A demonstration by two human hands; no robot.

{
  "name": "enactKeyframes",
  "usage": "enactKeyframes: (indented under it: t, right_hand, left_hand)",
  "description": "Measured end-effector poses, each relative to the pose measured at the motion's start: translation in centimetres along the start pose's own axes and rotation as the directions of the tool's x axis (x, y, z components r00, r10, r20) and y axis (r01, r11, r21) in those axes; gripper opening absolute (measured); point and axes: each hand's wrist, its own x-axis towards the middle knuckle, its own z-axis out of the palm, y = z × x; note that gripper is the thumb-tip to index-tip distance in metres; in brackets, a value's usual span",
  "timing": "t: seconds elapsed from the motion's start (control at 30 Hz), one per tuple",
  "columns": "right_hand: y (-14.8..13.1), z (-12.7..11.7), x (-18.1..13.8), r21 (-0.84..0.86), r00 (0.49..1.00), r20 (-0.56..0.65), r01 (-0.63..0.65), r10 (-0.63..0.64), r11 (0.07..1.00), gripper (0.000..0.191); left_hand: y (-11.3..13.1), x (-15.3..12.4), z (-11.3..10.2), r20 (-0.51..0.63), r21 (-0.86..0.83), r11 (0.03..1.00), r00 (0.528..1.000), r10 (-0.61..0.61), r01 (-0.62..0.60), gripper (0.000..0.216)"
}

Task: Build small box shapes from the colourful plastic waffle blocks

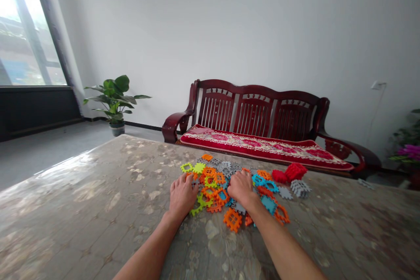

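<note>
A heap of plastic interlocking building tiles lies on the table, with orange tiles [232, 220], yellow-green tiles [205, 200], blue tiles [269, 204] and grey tiles [285, 192] mixed together. At the left edge of the heap is my left hand [183, 192], fingers curled down beside orange and grey tiles. My right hand [241, 187] reaches into the middle of the heap, its fingers bent and their tips hidden. What either hand grips, if anything, cannot be made out.
Stacked red tiles [295, 171] and stacked grey tiles [300, 188] stand right of the heap. A patterned cloth [131, 210] covers the table. Behind it is a dark red wooden bench [254, 111] with a red floral cushion [262, 145]. A potted plant [116, 100] stands back left.
</note>
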Motion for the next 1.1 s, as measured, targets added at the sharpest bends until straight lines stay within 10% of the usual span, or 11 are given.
enactKeyframes:
  t: [0.23,0.6,1.1]
  right_hand:
    - [2.2,-1.1,0.6,0.312,0.999,0.028,-0.049,0.042,0.949,0.011]
    - [10.7,-1.4,-2.1,0.796,0.992,-0.025,-0.057,0.127,0.602,0.030]
    - [13.9,2.7,-4.9,0.638,0.892,-0.268,-0.119,0.365,0.761,0.023]
  left_hand:
    - [0.0,0.0,-0.1,-0.004,-0.002,1.000,1.000,0.000,0.000,0.046]
    - [0.1,0.0,-0.2,0.014,0.015,1.000,1.000,0.001,-0.001,0.045]
    - [0.0,0.1,-0.1,0.023,0.032,0.999,1.000,0.007,-0.008,0.046]
